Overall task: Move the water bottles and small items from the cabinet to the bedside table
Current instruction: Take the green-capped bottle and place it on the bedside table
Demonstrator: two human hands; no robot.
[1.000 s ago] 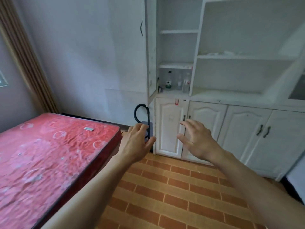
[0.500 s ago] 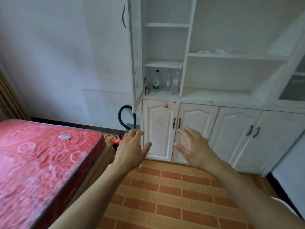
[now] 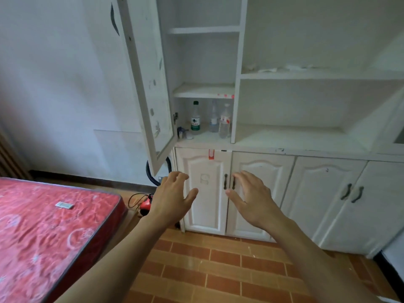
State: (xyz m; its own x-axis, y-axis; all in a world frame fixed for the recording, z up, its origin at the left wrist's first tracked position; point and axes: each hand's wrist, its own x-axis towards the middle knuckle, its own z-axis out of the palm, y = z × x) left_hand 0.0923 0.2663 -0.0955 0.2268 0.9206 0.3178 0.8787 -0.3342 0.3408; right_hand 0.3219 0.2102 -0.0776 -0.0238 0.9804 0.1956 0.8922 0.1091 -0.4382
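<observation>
The red bed [image 3: 43, 232] slides off to the left as the person steps closer; left hand [image 3: 172, 200] and right hand [image 3: 251, 200] reach out, each grip apart and empty, while the water bottles [image 3: 195, 116] loom nearer in the open cabinet [image 3: 237, 84], untouched

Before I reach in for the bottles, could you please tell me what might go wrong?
The three bottles stand close together in a narrow compartment; taking one could knock over another. The open door hangs out at the left, so the left hand or arm could bump it. Small items lie low by the hinge, half hidden, easy to miss. Both hands are empty; the right hand is free too.
</observation>
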